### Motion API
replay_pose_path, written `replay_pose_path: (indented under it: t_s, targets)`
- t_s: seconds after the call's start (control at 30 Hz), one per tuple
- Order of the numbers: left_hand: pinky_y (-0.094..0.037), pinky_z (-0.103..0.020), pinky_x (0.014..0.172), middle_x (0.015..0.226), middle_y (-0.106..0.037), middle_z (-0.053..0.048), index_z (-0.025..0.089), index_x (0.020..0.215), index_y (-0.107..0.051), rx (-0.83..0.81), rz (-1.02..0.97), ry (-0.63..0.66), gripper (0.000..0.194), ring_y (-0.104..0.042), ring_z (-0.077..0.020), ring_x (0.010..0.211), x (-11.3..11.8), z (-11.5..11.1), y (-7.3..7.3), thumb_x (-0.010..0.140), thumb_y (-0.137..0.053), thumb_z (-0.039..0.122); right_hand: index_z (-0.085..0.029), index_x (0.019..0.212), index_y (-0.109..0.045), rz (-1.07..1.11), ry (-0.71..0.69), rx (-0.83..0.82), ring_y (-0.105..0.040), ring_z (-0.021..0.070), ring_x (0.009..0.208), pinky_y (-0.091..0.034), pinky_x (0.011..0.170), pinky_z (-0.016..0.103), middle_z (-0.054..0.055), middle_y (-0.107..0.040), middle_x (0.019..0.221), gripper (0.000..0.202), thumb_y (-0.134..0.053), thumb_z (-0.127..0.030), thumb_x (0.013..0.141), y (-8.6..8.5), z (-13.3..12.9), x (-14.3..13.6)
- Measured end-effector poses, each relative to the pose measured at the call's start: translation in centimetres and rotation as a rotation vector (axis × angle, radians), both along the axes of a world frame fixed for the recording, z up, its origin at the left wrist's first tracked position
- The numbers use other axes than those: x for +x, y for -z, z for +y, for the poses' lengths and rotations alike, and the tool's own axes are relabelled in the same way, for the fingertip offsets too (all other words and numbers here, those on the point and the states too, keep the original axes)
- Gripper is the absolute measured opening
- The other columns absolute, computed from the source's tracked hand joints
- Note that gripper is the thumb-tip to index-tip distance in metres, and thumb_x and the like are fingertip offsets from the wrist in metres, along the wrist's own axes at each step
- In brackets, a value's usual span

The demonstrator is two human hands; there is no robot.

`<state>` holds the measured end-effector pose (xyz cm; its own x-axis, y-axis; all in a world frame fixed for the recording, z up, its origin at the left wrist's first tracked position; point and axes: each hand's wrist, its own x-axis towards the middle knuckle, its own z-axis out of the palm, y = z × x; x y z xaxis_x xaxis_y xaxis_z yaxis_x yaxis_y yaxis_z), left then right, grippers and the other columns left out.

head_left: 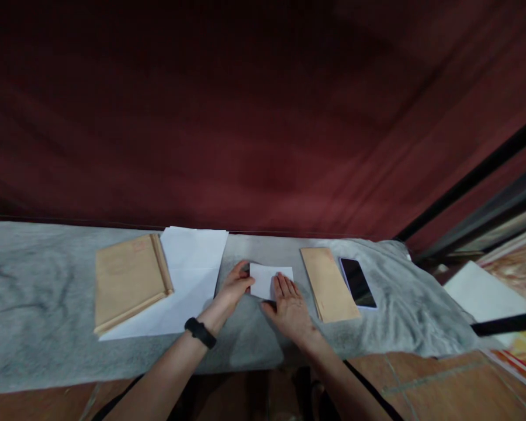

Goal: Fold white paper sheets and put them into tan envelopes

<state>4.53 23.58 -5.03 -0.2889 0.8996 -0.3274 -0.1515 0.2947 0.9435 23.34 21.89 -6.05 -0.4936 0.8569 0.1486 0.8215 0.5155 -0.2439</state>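
A small folded white sheet of paper (pixel 263 279) lies on the grey cloth between my hands. My left hand (pixel 235 284) pinches its left edge, thumb on top and fingers curled behind. Flat on the paper's right part rests my right hand (pixel 289 304), its fingers stretched out and pointing away from me. To the left are larger white sheets (pixel 197 263), partly covered by a stack of brown envelopes (pixel 129 275). Right of my right hand lies a narrower brown envelope (pixel 328 283), apparently more than one layer thick.
A dark-screened phone (pixel 358 283) touches the brown envelope's right side. The grey cloth (pixel 39 292) covers a long narrow surface against a dark red backdrop (pixel 254 146). At far right are a dark bar (pixel 473 175), a white sheet (pixel 486 292) and colourful printed matter (pixel 523 356) above floor tiles.
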Motion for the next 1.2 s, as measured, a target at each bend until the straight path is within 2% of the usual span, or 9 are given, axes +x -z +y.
replay_pose_path:
  t_s: [0.17,0.27,0.4,0.53,0.67,0.77,0.93,1.07,1.2]
  targets:
    - [-0.051,-0.028,0.075,0.092,-0.070,-0.004,0.020,0.128,-0.059,0.112,-0.407,-0.041,0.060,-0.067,-0.0181,0.085,0.4,-0.3,-2.2,0.070,-0.076,0.026,-0.019,0.138,-0.058,0.455,0.014,-0.178,-0.062,0.0238,0.122,-0.047,0.105,0.038,0.011,-0.064,0.136,0.045,-0.040,-0.022,0.096,-2.3,1.2,0.6]
    - [-0.049,-0.028,0.084,0.114,-0.068,-0.007,0.022,0.129,-0.059,0.140,-0.356,-0.077,0.060,-0.064,-0.0201,0.106,0.5,-0.5,-2.8,0.074,-0.078,0.037,-0.020,0.120,-0.067,0.994,0.134,-0.394,-0.069,0.0249,0.106,-0.054,0.094,0.038,0.009,-0.074,0.115,0.036,-0.048,-0.039,0.096,-3.4,2.2,0.8]
    - [-0.049,-0.030,0.082,0.114,-0.068,-0.009,0.023,0.141,-0.050,0.129,-0.253,0.113,0.077,-0.065,-0.0231,0.103,1.0,-1.1,-2.3,0.072,-0.080,0.035,-0.017,0.117,-0.065,1.451,0.255,-0.679,-0.072,0.0278,0.095,-0.058,0.082,0.040,0.009,-0.076,0.104,0.046,-0.064,-0.048,0.084,-3.3,2.4,0.0]
    - [-0.047,-0.027,0.068,0.087,-0.070,-0.003,0.018,0.139,-0.052,0.148,-0.060,0.299,0.073,-0.065,-0.0196,0.079,0.7,-1.2,-2.3,0.070,-0.071,0.029,-0.016,0.115,-0.065,1.344,0.310,-0.711,-0.072,0.0286,0.094,-0.059,0.076,0.039,0.013,-0.076,0.105,0.050,-0.063,-0.053,0.081,-2.5,2.3,0.1]
    - [-0.045,-0.025,0.065,0.082,-0.069,-0.002,0.016,0.127,-0.064,0.215,0.142,0.479,0.056,-0.063,-0.0176,0.074,-1.1,-0.6,-3.2,0.071,-0.066,0.028,-0.017,0.108,-0.064,1.251,0.381,-0.651,-0.072,0.0266,0.090,-0.059,0.070,0.036,0.013,-0.075,0.103,0.052,-0.061,-0.061,0.080,-2.2,3.1,2.3]
    - [-0.046,-0.024,0.064,0.080,-0.068,-0.002,0.015,0.119,-0.068,0.261,0.200,0.400,0.048,-0.062,-0.0160,0.072,-2.4,0.2,-3.0,0.073,-0.066,0.027,-0.020,0.093,-0.063,1.066,0.366,-0.656,-0.070,0.0211,0.078,-0.057,0.063,0.030,0.008,-0.073,0.090,0.045,-0.062,-0.061,0.076,-1.7,3.7,3.6]
    - [-0.049,-0.026,0.062,0.081,-0.068,-0.002,0.014,0.114,-0.069,0.290,0.477,0.180,0.039,-0.061,-0.0146,0.065,-2.8,1.5,-0.9,0.077,-0.061,0.022,-0.020,0.081,-0.064,0.764,0.341,-0.661,-0.059,0.0157,0.051,-0.047,0.050,0.026,-0.001,-0.064,0.061,0.028,-0.058,-0.048,0.081,-0.5,3.2,3.8]
    - [-0.053,-0.033,0.080,0.104,-0.070,-0.006,0.018,0.110,-0.071,0.299,0.665,0.171,0.035,-0.065,-0.0182,0.081,-1.9,1.5,0.0,0.078,-0.057,0.011,-0.021,0.077,-0.068,0.497,0.347,-0.546,-0.068,0.0214,0.068,-0.048,0.063,0.029,0.003,-0.070,0.067,0.020,-0.056,-0.035,0.085,-0.3,2.6,3.8]
    - [-0.048,-0.040,0.101,0.125,-0.065,-0.011,0.017,0.119,-0.068,0.320,1.046,0.256,0.041,-0.064,-0.0240,0.109,-0.8,0.7,0.1,0.084,-0.051,0.005,-0.022,0.082,-0.071,0.293,0.370,-0.430,-0.072,0.0273,0.086,-0.048,0.073,0.033,0.010,-0.077,0.084,0.021,-0.055,-0.033,0.090,-0.9,2.1,3.7]
